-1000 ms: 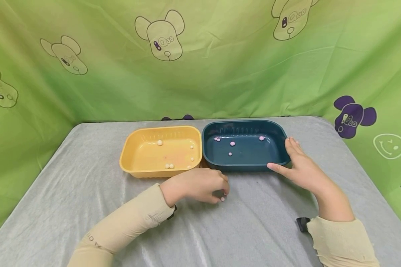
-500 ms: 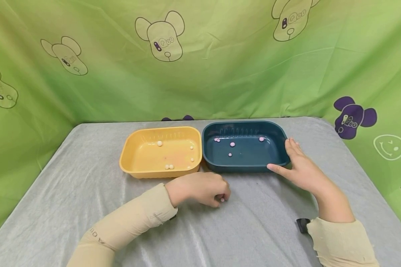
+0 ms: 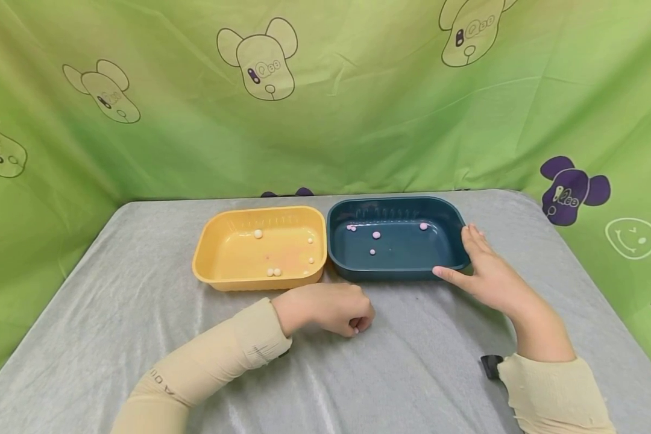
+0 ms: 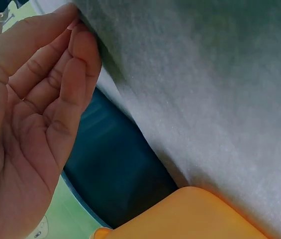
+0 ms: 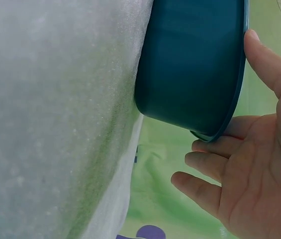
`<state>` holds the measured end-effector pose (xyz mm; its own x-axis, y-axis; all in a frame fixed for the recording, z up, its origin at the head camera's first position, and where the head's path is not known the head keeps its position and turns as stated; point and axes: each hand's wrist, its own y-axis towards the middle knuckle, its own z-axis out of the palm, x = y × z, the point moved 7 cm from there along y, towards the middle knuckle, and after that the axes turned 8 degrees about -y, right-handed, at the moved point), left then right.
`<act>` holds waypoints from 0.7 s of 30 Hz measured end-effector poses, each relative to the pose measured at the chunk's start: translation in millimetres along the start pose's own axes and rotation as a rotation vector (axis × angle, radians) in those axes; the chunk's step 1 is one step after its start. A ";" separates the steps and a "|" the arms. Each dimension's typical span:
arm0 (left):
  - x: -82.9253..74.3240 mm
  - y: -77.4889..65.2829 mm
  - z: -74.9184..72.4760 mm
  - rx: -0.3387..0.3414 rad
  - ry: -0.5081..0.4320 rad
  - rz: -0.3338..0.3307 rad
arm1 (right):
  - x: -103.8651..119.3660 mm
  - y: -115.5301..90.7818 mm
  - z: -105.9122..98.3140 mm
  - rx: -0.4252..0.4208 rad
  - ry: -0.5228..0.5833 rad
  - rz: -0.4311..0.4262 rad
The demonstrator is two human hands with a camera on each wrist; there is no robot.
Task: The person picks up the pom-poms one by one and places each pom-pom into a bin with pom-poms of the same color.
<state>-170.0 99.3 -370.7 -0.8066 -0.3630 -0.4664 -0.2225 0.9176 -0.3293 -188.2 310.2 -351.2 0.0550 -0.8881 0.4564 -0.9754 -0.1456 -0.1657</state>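
Note:
My left hand (image 3: 333,306) is low over the cloth in front of the two basins. Its thumb and index finger pinch a small pink ball (image 4: 73,23), mostly hidden by the fingertips. At the right end of the dark blue basin (image 3: 396,274), my right hand (image 3: 490,274) touches the rim, thumb at the front and fingers spread along the side. Inside that basin lie several pink balls, one large pink ball (image 3: 377,235) near its middle. The yellow basin (image 3: 260,283) stands against its left side and holds several white balls, including a larger white ball (image 3: 258,234).
A grey cloth (image 3: 412,361) covers the table. Behind it hangs a green curtain (image 3: 358,138) with printed cartoon heads. A black strap piece (image 3: 491,366) sits at my right wrist.
My left hand has moved slightly toward me, and its thumb and finger have closed round the pink ball that lay on the cloth. The right hand stays at the blue basin's rim.

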 end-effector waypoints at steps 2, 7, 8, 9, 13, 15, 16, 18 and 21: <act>0.5 0.4 0.9 0.002 -0.011 -0.001 | 0.1 0.0 0.1 0.003 0.002 0.002; 2.3 -0.7 0.1 -0.008 -0.024 0.003 | 0.0 0.4 0.2 0.007 0.003 0.007; 2.8 -1.1 -0.3 -0.010 -0.027 0.005 | 0.0 0.5 0.2 0.006 0.002 0.007; 3.3 -1.6 -0.8 -0.012 -0.030 0.007 | 0.1 0.6 0.1 0.005 0.001 0.006; 5.0 -3.3 -1.6 -0.016 -0.043 0.013 | 0.1 0.8 -0.1 0.004 -0.001 0.004; 5.1 -4.2 -2.0 -0.016 -0.051 0.014 | 0.0 0.7 -0.3 0.004 -0.003 0.005; 5.1 -4.5 -1.9 -0.016 -0.053 0.015 | -0.1 0.6 -0.3 0.004 -0.003 0.006; 4.8 -5.2 -1.8 -0.016 -0.059 0.016 | -0.3 0.5 -0.4 0.003 -0.006 0.007; 4.9 -6.0 -1.8 -0.017 -0.068 0.018 | -0.4 0.2 -0.2 0.002 -0.008 0.007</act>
<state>-173.5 92.3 -369.5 -0.7716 -0.3565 -0.5269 -0.2187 0.9264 -0.3065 -188.5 310.6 -351.2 0.0498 -0.8925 0.4484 -0.9752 -0.1404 -0.1711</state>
